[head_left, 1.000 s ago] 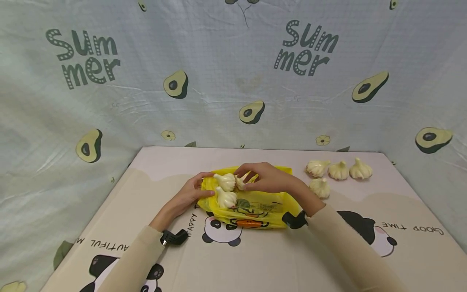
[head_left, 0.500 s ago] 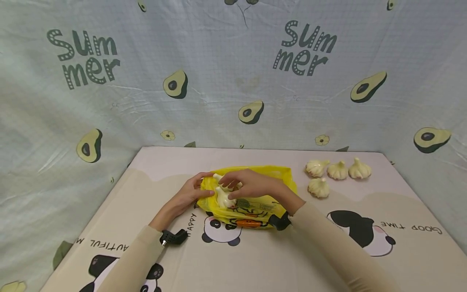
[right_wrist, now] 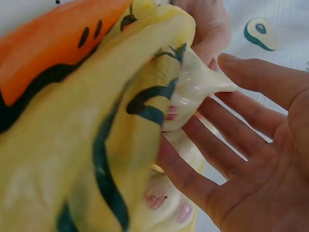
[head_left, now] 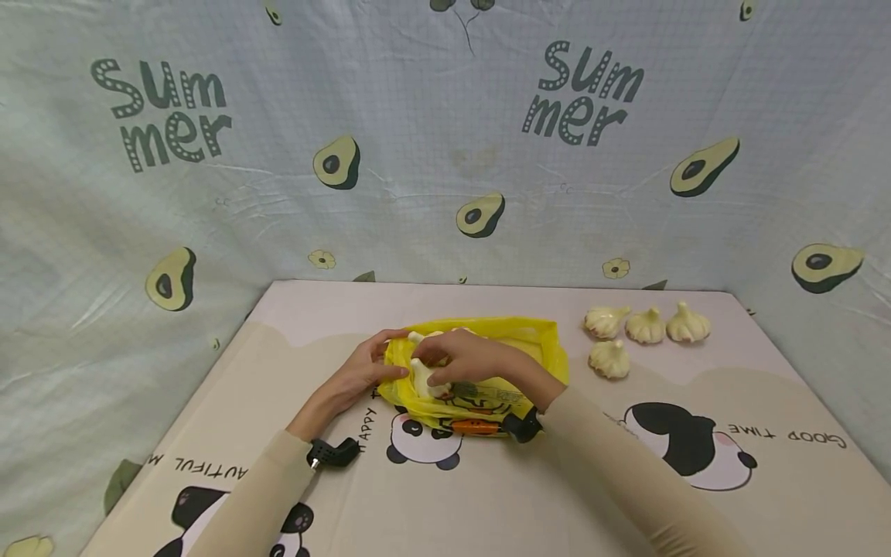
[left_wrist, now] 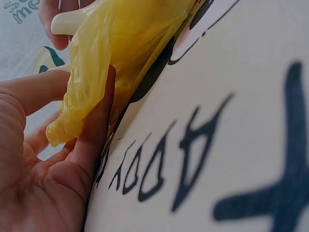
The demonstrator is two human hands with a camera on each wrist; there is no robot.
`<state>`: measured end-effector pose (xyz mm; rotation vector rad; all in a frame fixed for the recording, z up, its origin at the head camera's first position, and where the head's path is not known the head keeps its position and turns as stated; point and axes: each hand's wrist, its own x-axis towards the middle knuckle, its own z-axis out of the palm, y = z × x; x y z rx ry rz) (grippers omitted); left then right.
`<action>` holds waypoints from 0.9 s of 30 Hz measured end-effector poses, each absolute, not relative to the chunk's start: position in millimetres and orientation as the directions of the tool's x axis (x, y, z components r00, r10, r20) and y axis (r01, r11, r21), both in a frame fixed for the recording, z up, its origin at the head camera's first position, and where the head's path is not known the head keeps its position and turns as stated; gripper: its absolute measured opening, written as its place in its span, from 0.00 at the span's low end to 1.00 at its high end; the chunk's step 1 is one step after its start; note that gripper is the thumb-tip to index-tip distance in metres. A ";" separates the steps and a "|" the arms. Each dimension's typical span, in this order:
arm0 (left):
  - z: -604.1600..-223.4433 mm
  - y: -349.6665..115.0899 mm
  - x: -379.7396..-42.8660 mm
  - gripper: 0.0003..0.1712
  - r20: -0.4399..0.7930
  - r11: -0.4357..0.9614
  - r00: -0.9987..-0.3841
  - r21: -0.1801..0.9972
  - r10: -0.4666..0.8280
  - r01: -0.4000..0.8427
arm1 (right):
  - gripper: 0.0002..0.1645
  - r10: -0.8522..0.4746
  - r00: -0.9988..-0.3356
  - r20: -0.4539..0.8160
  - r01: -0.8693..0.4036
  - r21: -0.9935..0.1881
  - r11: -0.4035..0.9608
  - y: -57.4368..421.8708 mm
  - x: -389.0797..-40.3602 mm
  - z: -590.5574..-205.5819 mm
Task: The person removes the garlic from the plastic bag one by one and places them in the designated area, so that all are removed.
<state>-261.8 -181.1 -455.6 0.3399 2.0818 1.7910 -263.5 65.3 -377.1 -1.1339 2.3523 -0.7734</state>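
A yellow plastic bag [head_left: 536, 333] with printed carrot figures lies on the table, its left end gathered at my left hand [head_left: 358, 370]. In the left wrist view, thumb and fingers of that hand pinch the crumpled bag edge [left_wrist: 89, 72]. White garlic bulbs lie at the bag's left end. My right hand [head_left: 469, 357] reaches over them from the right and hides some. The right wrist view has its fairly straight fingers against a garlic bulb [right_wrist: 193, 92], with the thumb near the stem. More garlic [right_wrist: 169, 195] shows below, partly covered by the bag.
Several loose garlic bulbs [head_left: 645, 326] sit at the table's back right, with one bulb [head_left: 609, 360] in front of the others. A panda-print cloth [head_left: 445, 503] covers the table. Behind it hangs an avocado-print curtain [head_left: 418, 100].
My right hand has moved left and slightly down, from a bulb on the bag's middle to the bulbs beside my left hand. The left hand stays in place.
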 end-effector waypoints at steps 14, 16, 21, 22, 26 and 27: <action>-453.9 -179.7 -262.3 0.44 -0.114 0.137 -0.900 0.989 0.422 -0.062 | 0.21 -0.789 -0.593 -0.163 -0.610 -0.549 0.572 53.6 -261.6 -382.9; -453.9 -179.3 -262.4 0.44 -0.113 0.132 -0.897 0.989 0.427 -0.062 | 0.20 -0.785 -0.597 -0.166 -0.610 -0.542 0.578 52.7 -260.8 -383.2; -453.4 -179.5 -262.2 0.44 -0.115 0.135 -0.901 0.989 0.418 -0.064 | 0.18 -0.792 -0.591 -0.151 -0.634 -0.520 0.572 52.4 -260.3 -382.4; -453.3 -179.6 -262.1 0.44 -0.116 0.137 -0.902 0.989 0.415 -0.064 | 0.17 -0.794 -0.590 -0.148 -0.640 -0.515 0.571 52.9 -260.5 -382.1; -455.2 -180.2 -262.3 0.43 -0.122 0.144 -0.904 0.987 0.409 -0.068 | 0.17 -0.792 -0.595 -0.134 -0.642 -0.514 0.569 55.9 -260.3 -379.6; -455.9 -180.3 -262.4 0.43 -0.125 0.145 -0.904 0.987 0.409 -0.070 | 0.18 -0.789 -0.600 -0.132 -0.638 -0.516 0.571 56.9 -259.9 -378.6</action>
